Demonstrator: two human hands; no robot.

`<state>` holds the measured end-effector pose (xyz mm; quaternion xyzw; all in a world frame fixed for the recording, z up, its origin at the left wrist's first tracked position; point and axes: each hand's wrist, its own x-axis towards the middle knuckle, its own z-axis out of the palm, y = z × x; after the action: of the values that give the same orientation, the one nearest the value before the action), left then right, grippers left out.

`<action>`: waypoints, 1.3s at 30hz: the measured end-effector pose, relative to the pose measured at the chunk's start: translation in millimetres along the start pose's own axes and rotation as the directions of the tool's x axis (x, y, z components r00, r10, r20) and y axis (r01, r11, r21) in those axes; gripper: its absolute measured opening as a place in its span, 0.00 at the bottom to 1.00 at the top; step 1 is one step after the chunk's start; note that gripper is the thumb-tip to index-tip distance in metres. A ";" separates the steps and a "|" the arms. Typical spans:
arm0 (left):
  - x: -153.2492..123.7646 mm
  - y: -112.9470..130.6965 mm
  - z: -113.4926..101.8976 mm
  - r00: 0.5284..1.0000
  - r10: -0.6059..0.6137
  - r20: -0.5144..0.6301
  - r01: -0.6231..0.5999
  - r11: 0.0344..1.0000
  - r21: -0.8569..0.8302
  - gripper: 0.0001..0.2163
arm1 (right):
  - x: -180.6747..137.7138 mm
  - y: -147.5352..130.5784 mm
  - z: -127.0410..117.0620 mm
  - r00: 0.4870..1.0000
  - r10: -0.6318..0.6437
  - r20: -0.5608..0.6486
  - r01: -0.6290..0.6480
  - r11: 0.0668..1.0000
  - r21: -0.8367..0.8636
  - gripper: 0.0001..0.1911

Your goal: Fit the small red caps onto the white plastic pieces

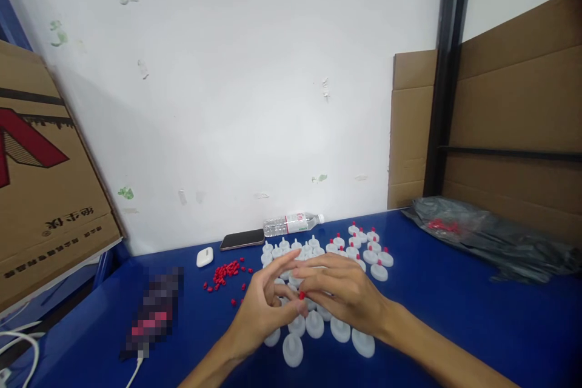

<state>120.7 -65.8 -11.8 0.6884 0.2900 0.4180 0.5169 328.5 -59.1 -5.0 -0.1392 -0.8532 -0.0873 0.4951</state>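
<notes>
My left hand [264,303] and my right hand [348,291] meet over a group of white nozzle caps. Between their fingertips shows a small red tip cap [302,295], with the curled fingers of my right hand closed at it. The left thumb reaches to just below it, and the left fingers are bent; what they grip is hidden. Bare-nozzled white caps [293,350] lie under and around the hands. At the right, several white nozzle caps [379,271] carry red tips. Loose red tip caps [222,273] form a small pile left of my hands.
Behind the caps a clear water bottle [282,225] lies on its side near the wall. A phone [242,239] and a white earbud case [205,257] are left of it. A blurred dark item [152,309] with a cable lies left; a dark plastic bag [482,236] lies right.
</notes>
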 end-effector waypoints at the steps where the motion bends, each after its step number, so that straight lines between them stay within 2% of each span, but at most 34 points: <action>1: -0.6 -0.4 0.4 0.998 -0.033 0.048 0.034 0.999 -0.025 0.36 | -0.1 -0.9 1.1 1.000 -0.012 -0.009 0.012 1.000 -0.012 0.06; 3: -1.6 -1.5 0.4 0.990 -0.068 0.121 0.076 0.995 -0.064 0.35 | -0.9 -2.3 3.4 0.999 -0.025 -0.038 0.024 0.999 -0.021 0.05; 6: -2.3 -3.0 -2.1 0.987 -0.069 0.145 0.081 0.994 -0.078 0.33 | -2.6 -3.2 6.2 0.998 -0.006 -0.065 0.005 1.000 -0.017 0.03; 11: -1.1 0.9 -7.8 0.969 -0.136 0.205 0.133 0.991 0.028 0.27 | -3.9 -3.7 6.8 0.999 0.031 -0.007 -0.031 0.999 0.037 0.03; 16: 0.1 4.8 -10.0 0.964 -0.154 0.216 0.143 0.987 0.068 0.25 | -4.1 -4.8 6.3 0.996 0.082 0.036 -0.085 0.991 0.102 0.03; 22: 0.1 9.2 -4.2 0.970 -0.122 0.209 0.113 0.992 0.053 0.21 | -2.4 -8.3 5.9 0.990 0.136 0.044 -0.139 0.986 0.089 0.03; 25: 1.8 9.8 -5.6 0.993 -0.069 0.092 0.062 0.995 0.078 0.19 | -0.6 -5.8 0.5 0.988 0.152 -0.009 -0.151 0.986 0.077 0.02; 28: 4.0 9.4 -21.0 0.984 0.047 -0.170 -0.002 0.966 0.257 0.20 | 0.2 4.7 -12.5 0.983 0.163 -0.085 -0.164 0.987 -0.001 0.03; 30: 6.1 9.7 -38.9 0.940 0.172 -0.293 0.009 0.850 0.527 0.22 | 0.0 16.3 -25.1 0.973 0.183 -0.139 -0.200 0.972 -0.123 0.03; 32: 8.6 10.6 -58.6 0.924 0.246 -0.294 0.086 0.613 0.785 0.23 | -1.1 30.9 -39.6 0.959 0.212 -0.189 -0.259 0.926 -0.274 0.03; 34: 10.5 11.1 -75.5 0.937 0.188 -0.293 0.207 0.377 0.903 0.23 | -4.0 47.2 -55.0 0.922 0.280 -0.266 -0.372 0.830 -0.416 0.04; 36: 10.6 10.3 -86.7 0.946 0.068 -0.316 0.303 0.156 0.940 0.22 | -9.1 63.6 -70.7 0.866 0.349 -0.358 -0.497 0.682 -0.537 0.06; 37: 9.9 9.4 -89.8 0.944 0.004 -0.331 0.330 0.064 0.942 0.22 | -12.3 71.1 -78.5 0.834 0.380 -0.399 -0.551 0.601 -0.580 0.07; 39: 7.2 7.0 -91.9 0.929 -0.104 -0.357 0.352 -0.058 0.934 0.22 | -19.2 83.3 -92.8 0.777 0.466 -0.423 -0.626 0.498 -0.600 0.09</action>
<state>43.6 -18.8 7.5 0.7492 0.6540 0.0532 -0.0908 440.7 -9.8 25.1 -0.5734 -0.6043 -0.2624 0.4870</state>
